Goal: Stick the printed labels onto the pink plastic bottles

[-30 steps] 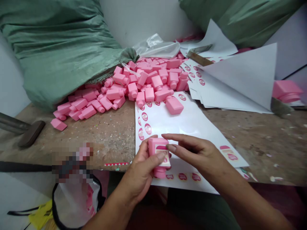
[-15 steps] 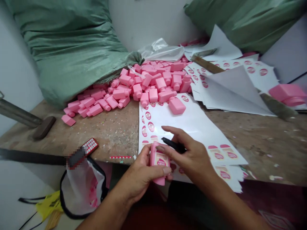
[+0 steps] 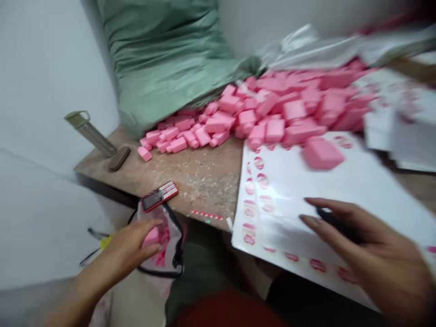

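My left hand [image 3: 131, 243] is over the mouth of a white mesh bag with black trim [image 3: 177, 254] that hangs at the table's front edge. A small pink plastic bottle [image 3: 151, 237] shows between its thumb and fingers. Other pink pieces lie deeper in the bag. My right hand [image 3: 371, 254] hovers above sheets of round and oval stickers [image 3: 293, 190]. It keeps a slim black tool [image 3: 337, 225] tucked in the palm, while thumb and forefinger are apart; the tool's kind is unclear. One pink bottle [image 3: 323, 153] lies on the top sheet.
Pink bottles [image 3: 250, 120] are heaped along the back, beside a green sack [image 3: 166, 68]. A red phone [image 3: 159, 196] rests at the table edge above the bag. A metal post [image 3: 91, 134] rises at the left corner. More sticker sheets [image 3: 413, 136] are at the right.
My left hand has carried the labelled pink bottle from in front of me leftward to the bag. My right hand has parted from it, keeping the black tool. The view has swung left.
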The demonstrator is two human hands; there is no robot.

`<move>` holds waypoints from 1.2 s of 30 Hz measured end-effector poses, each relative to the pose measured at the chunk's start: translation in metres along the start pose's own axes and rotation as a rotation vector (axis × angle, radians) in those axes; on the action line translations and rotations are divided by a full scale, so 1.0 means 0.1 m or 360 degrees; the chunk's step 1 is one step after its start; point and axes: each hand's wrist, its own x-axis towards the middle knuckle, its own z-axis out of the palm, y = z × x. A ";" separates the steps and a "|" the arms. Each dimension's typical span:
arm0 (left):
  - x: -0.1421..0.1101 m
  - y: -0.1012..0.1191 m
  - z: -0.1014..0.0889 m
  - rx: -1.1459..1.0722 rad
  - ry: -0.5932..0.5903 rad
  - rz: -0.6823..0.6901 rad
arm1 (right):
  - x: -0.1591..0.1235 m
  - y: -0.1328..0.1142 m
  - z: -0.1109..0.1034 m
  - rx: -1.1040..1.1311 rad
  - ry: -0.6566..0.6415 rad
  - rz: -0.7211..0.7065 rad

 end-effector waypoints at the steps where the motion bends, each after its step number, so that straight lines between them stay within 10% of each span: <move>1: 0.09 0.12 0.01 0.0008 -0.0029 0.0048 | 0.00 -0.03 -0.02 0.0016 -0.0019 0.0004; 12: 2.12 2.09 0.43 -0.0828 0.0480 0.0927 | -0.06 0.13 -0.06 -0.0312 -0.0092 -0.0284; 21: 2.52 2.92 0.79 -0.0671 0.0077 0.1568 | -0.12 0.13 -0.01 -0.0289 -0.0071 -0.0405; 27: 2.24 2.78 0.71 -0.0771 0.0057 0.1421 | -0.10 0.09 -0.08 -0.0203 -0.0165 -0.0290; 36: 1.49 1.80 0.62 -0.2662 -0.0639 0.0179 | 0.07 -0.11 -0.19 -0.0252 -0.0313 -0.0119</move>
